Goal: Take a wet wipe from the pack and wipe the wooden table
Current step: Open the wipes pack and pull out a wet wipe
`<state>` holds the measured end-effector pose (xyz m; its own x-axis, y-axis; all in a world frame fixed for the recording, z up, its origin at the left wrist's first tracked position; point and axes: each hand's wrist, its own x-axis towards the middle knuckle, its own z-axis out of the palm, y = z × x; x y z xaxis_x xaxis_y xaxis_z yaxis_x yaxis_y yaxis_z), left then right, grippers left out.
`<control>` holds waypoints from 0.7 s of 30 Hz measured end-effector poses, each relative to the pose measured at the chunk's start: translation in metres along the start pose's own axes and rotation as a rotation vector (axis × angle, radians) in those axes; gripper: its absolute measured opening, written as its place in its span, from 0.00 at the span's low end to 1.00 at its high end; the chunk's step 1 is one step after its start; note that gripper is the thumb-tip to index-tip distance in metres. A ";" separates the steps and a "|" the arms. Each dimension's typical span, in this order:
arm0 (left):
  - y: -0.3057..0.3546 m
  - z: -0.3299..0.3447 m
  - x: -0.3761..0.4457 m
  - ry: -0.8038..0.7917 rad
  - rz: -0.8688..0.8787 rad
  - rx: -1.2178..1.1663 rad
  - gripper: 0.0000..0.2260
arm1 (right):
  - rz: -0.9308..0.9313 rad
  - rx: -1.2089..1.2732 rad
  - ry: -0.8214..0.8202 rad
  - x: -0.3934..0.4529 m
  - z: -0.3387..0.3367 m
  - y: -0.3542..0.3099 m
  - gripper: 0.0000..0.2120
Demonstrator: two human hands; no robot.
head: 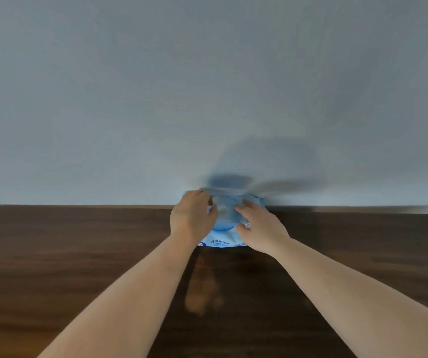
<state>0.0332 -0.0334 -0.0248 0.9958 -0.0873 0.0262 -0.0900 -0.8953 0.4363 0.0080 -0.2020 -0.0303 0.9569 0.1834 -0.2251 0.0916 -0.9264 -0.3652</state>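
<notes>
A light blue wet wipe pack (220,242) lies at the far edge of the dark wooden table (78,254), against the wall. Its round blue plastic lid (224,215) faces up between my hands, and the flap stands raised behind it. My left hand (192,218) rests on the pack's left side, fingers curled at the lid's edge. My right hand (259,228) lies on the pack's right side with fingers reaching over the lid. No wipe is visible outside the pack.
A plain pale grey wall (207,86) rises directly behind the table. The table's far corners are rounded. A lighter reflection streak (200,288) shows on the wood in front of the pack.
</notes>
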 end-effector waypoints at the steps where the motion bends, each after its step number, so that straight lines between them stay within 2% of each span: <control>1: -0.003 -0.003 0.001 -0.011 -0.043 -0.029 0.06 | 0.003 -0.024 0.059 0.001 0.000 -0.002 0.22; 4: -0.016 -0.012 -0.003 -0.019 -0.151 -0.133 0.13 | -0.013 -0.066 0.199 0.007 0.002 -0.012 0.17; 8: -0.036 -0.018 -0.013 0.002 -0.215 -0.238 0.15 | -0.048 0.003 0.154 0.019 0.012 -0.030 0.16; 14: -0.038 -0.022 -0.012 -0.080 -0.250 -0.159 0.12 | -0.055 0.001 0.250 0.034 0.022 -0.041 0.10; 19: -0.040 -0.022 -0.010 -0.134 -0.261 -0.131 0.12 | -0.129 -0.055 0.244 0.037 0.027 -0.043 0.10; 21: -0.040 -0.021 -0.009 -0.136 -0.269 -0.084 0.12 | -0.138 0.007 0.260 0.034 0.022 -0.041 0.10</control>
<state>0.0284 0.0125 -0.0235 0.9721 0.0848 -0.2186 0.1835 -0.8555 0.4842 0.0310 -0.1504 -0.0432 0.9741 0.2163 0.0661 0.2250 -0.8960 -0.3828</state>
